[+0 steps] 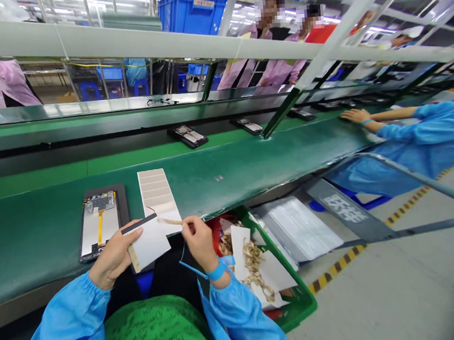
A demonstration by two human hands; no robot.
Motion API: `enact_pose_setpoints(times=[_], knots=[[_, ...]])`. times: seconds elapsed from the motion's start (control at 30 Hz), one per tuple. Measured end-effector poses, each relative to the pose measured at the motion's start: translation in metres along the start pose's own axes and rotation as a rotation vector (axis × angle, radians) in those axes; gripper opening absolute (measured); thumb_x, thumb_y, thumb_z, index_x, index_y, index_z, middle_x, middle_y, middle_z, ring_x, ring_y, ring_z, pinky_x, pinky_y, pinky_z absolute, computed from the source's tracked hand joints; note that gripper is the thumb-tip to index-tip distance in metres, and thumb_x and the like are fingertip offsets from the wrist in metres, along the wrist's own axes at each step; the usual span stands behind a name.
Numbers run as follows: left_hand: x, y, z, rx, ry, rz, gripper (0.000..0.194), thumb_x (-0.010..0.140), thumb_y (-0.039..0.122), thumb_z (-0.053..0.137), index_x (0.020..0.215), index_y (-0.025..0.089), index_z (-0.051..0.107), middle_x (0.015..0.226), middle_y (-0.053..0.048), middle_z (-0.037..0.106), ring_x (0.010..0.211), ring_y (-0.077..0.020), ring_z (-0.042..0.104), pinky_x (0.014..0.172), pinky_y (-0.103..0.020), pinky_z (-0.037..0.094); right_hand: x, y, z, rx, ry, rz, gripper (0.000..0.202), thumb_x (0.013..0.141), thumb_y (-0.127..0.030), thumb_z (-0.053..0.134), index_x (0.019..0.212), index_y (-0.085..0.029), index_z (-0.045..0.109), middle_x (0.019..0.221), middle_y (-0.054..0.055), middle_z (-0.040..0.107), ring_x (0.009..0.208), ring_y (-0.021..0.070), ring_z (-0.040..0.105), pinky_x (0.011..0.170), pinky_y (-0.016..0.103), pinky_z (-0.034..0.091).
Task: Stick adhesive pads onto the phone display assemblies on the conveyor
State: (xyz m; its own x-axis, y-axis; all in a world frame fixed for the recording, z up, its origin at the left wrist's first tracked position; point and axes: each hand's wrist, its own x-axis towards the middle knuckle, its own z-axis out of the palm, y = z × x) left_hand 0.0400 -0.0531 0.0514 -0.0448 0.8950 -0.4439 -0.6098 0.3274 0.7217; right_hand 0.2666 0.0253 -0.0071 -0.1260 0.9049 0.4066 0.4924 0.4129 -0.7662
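Left hand is closed on a white card w/ a dark strip along its top edge, thumb on top, held just above the near edge of the green conveyor belt. Right hand pinches a thin beige strip between thumb & fingers; the strip's other end reaches the card. Just beside the left hand lies an open tablet on the belt, next to it a sheet of strips. A green bin w/ paper scraps sits right of the lap. A co-worker's hand rests on the belt, far right.
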Motion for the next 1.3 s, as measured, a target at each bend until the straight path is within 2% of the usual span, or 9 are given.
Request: enact_pose_setpoints(times=[0.17, 0.43, 0.57, 0.8, 0.87, 0.97, 1.13, 1.23, 1.3], knots=[[0.009, -0.001, -0.002, -0.203, -0.037, -0.018, 0.043, 0.09, 0.026, 0.064, 0.131, 0.013, 0.062, 0.122, -0.014, 0.072, 0.113, -0.0288, 0.068, 0.1, -0.04, 0.053, 0.007, 0.023, -0.027, -0.081, 0.296, 0.18, 0.016, 0.091, -0.033, 0.054, 0.088, -0.019, 0.06, 0.075, 0.004, 0.066, 0.067, 0.0198, 0.063, 0.064, 0.032, 0.051], [0.033, -0.023, 0.011, -0.331, -0.111, -0.006, 0.037, 0.093, 0.022, 0.059, 0.128, 0.011, 0.063, 0.122, -0.015, 0.071, 0.119, -0.0295, 0.064, 0.109, -0.045, 0.045, -0.035, -0.063, -0.003, -0.059, -0.294, -0.641, 0.025, 0.098, -0.009, 0.044, 0.114, -0.016, 0.061, 0.099, 0.011, 0.068, 0.094, 0.0211, 0.063, 0.083, 0.034, 0.056], [0.032, -0.024, 0.012, -0.315, -0.109, 0.002, 0.037, 0.09, 0.023, 0.063, 0.125, 0.011, 0.064, 0.12, -0.015, 0.072, 0.115, -0.0281, 0.066, 0.107, -0.043, 0.047, -0.032, -0.073, -0.008, -0.182, -0.439, -0.791, 0.024, 0.1, -0.011, 0.043, 0.113, -0.017, 0.062, 0.097, 0.01, 0.068, 0.089, 0.021, 0.064, 0.079, 0.034, 0.056], [0.027, -0.022, 0.024, -0.273, -0.076, 0.026, 0.042, 0.087, 0.028, 0.069, 0.126, 0.013, 0.063, 0.118, -0.013, 0.072, 0.113, -0.0262, 0.067, 0.105, -0.04, 0.048, -0.035, -0.068, -0.001, -0.316, -0.424, -0.849, 0.019, 0.097, -0.009, 0.044, 0.093, -0.018, 0.061, 0.081, 0.008, 0.063, 0.076, 0.0208, 0.06, 0.069, 0.035, 0.051], [0.022, -0.022, 0.029, -0.267, -0.113, -0.003, 0.044, 0.09, 0.036, 0.066, 0.128, 0.013, 0.063, 0.121, -0.014, 0.071, 0.115, -0.0267, 0.066, 0.106, -0.04, 0.047, -0.034, -0.069, 0.004, -0.279, -0.399, -0.794, 0.019, 0.095, -0.008, 0.045, 0.087, -0.019, 0.059, 0.077, 0.006, 0.061, 0.074, 0.0203, 0.059, 0.067, 0.034, 0.05], [0.013, -0.024, 0.036, -0.271, -0.241, -0.114, 0.051, 0.093, 0.048, 0.059, 0.13, 0.013, 0.061, 0.125, -0.015, 0.069, 0.12, -0.0287, 0.063, 0.108, -0.043, 0.044, -0.024, -0.057, -0.002, -0.065, -0.283, -0.473, 0.014, 0.092, -0.013, 0.047, 0.087, -0.02, 0.057, 0.078, 0.003, 0.061, 0.073, 0.0176, 0.06, 0.067, 0.029, 0.05], [0.006, -0.03, 0.033, -0.323, -0.373, -0.264, 0.06, 0.091, 0.057, 0.057, 0.131, 0.013, 0.061, 0.127, -0.018, 0.068, 0.126, -0.0338, 0.059, 0.112, -0.05, 0.039, -0.017, 0.04, -0.064, -0.218, 0.19, 0.186, 0.015, 0.091, -0.03, 0.053, 0.09, -0.018, 0.062, 0.082, 0.006, 0.068, 0.074, 0.0208, 0.064, 0.072, 0.033, 0.051], [0.011, -0.037, 0.024, -0.301, -0.324, -0.223, 0.052, 0.089, 0.042, 0.067, 0.131, 0.012, 0.061, 0.126, -0.018, 0.069, 0.127, -0.0337, 0.058, 0.113, -0.049, 0.039, -0.033, 0.099, -0.104, -0.501, 0.175, 0.399, 0.018, 0.086, -0.028, 0.056, 0.076, -0.017, 0.064, 0.072, 0.012, 0.068, 0.075, 0.0288, 0.067, 0.074, 0.044, 0.052], [0.014, -0.043, 0.022, -0.279, -0.268, -0.174, 0.049, 0.085, 0.027, 0.072, 0.13, 0.012, 0.062, 0.125, -0.017, 0.069, 0.125, -0.033, 0.06, 0.113, -0.047, 0.04, -0.045, 0.104, -0.11, -0.518, 0.114, 0.374, 0.021, 0.087, -0.028, 0.055, 0.073, -0.017, 0.067, 0.077, 0.016, 0.07, 0.081, 0.0333, 0.069, 0.077, 0.05, 0.053]])
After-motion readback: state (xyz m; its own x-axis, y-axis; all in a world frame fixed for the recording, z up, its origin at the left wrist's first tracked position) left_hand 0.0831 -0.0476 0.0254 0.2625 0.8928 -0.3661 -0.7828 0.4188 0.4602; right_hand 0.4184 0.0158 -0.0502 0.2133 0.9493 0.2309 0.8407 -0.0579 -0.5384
